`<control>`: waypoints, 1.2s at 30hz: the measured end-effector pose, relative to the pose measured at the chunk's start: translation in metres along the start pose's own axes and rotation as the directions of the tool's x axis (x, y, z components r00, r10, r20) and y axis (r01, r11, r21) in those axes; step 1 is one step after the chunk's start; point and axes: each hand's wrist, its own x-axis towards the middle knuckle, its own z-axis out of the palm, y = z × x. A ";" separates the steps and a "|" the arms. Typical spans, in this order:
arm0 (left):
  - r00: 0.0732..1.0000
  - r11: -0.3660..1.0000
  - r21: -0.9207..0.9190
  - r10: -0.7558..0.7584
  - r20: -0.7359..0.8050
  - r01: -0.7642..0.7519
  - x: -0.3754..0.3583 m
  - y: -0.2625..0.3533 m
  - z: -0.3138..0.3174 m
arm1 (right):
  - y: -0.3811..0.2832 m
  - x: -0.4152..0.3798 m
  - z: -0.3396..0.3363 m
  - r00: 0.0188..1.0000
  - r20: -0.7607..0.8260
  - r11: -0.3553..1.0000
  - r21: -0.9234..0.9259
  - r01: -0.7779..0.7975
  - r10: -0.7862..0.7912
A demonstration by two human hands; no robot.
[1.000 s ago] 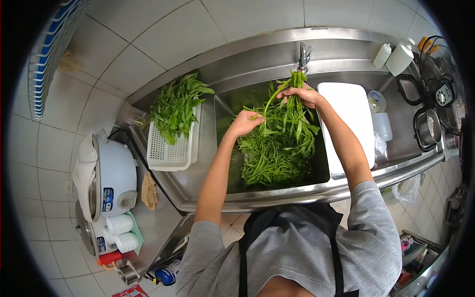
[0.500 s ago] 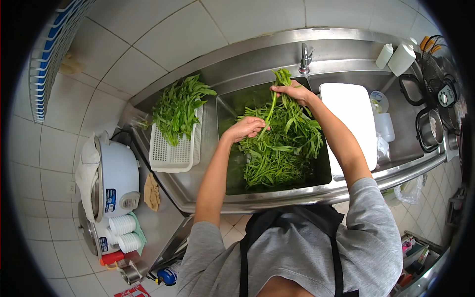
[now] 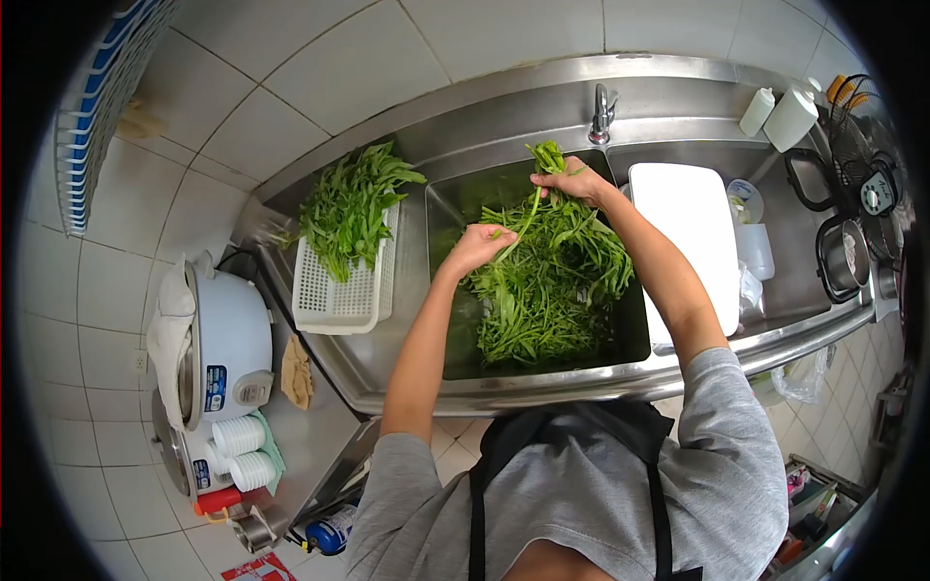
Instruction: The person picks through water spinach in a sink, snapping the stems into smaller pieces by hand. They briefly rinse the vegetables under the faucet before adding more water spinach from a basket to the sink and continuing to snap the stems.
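Green leafy stems [image 3: 552, 300] lie in a loose pile in the metal sink basin [image 3: 455, 334]. Above the far part of the pile, my right hand [image 3: 573, 181] is closed round a bunch of greens [image 3: 547, 157]. My left hand [image 3: 477, 246], lower and to the left, pinches a thin stem that runs up toward that bunch. More greens [image 3: 354, 208] rest in a white perforated basket [image 3: 334, 312] on the left drainboard.
A faucet [image 3: 602, 114] stands behind the basin. A white board [image 3: 688, 252] covers part of the right basin. Bottles [image 3: 790, 118] and wire strainers [image 3: 845, 242] are at the right. A rice cooker [image 3: 231, 334] and stacked white cups [image 3: 239, 436] are at the left.
My left hand has moved slightly up and left along the stem. The top of the bunch in my right hand has tipped a little to the left.
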 end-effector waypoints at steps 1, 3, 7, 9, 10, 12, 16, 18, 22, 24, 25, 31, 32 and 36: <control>1.000 1.000 -0.029 0.008 0.013 -0.007 -0.003 0.005 0.001 | 0.000 0.001 0.000 1.000 -0.010 1.000 -0.012 -0.008 0.008; 0.998 0.998 -0.048 0.040 0.051 -0.037 0.002 0.000 0.001 | -0.001 0.002 0.001 1.000 -0.018 0.999 -0.023 -0.024 0.024; 0.992 0.998 -0.058 0.026 0.123 -0.019 0.009 -0.002 0.000 | -0.003 0.001 0.002 0.999 -0.030 0.999 -0.022 -0.026 0.026; 0.987 0.998 -0.055 -0.032 0.155 0.041 0.008 0.000 -0.001 | -0.004 -0.001 0.001 0.999 -0.027 1.000 -0.009 -0.027 0.026; 0.984 0.996 -0.052 -0.061 0.169 0.071 0.008 0.001 -0.002 | -0.005 -0.002 0.001 0.999 -0.025 1.000 -0.002 -0.026 0.026; 0.991 0.985 -0.174 0.012 0.135 0.012 0.004 0.002 0.002 | -0.001 0.003 0.000 0.999 -0.024 1.000 -0.001 -0.031 0.031; 0.990 0.982 -0.187 0.062 0.129 -0.037 0.006 0.008 0.004 | -0.001 0.004 0.000 1.000 -0.003 1.000 -0.001 -0.027 0.027; 0.989 0.988 -0.149 0.066 0.136 -0.045 0.008 0.012 0.004 | -0.005 0.001 0.002 0.999 -0.002 0.999 -0.003 -0.032 0.032; 1.000 1.000 0.009 -0.004 0.020 0.003 0.013 0.011 0.002 | -0.009 -0.004 0.005 1.000 0.001 0.999 0.014 -0.030 0.030; 0.989 1.000 -0.021 -0.023 -0.143 0.020 0.022 -0.007 0.005 | -0.008 -0.009 0.009 1.000 0.001 1.000 0.024 0.007 -0.007; 0.974 0.999 -0.036 -0.032 -0.224 0.024 0.026 -0.012 0.006 | -0.007 -0.011 0.010 1.000 -0.001 0.999 0.028 0.028 -0.028; 0.897 0.953 -0.274 -0.227 -0.380 0.125 0.023 -0.056 0.003 | -0.004 -0.021 0.009 0.997 0.000 0.997 0.032 0.072 -0.072; 0.904 0.927 -0.355 -0.252 -0.346 0.123 0.022 -0.062 0.002 | -0.003 -0.023 0.008 0.999 0.013 0.998 0.037 0.053 -0.053; 0.917 0.865 -0.483 -0.074 -0.392 -0.137 0.013 -0.049 0.001 | -0.007 -0.031 0.008 0.995 0.095 0.999 -0.003 0.042 -0.042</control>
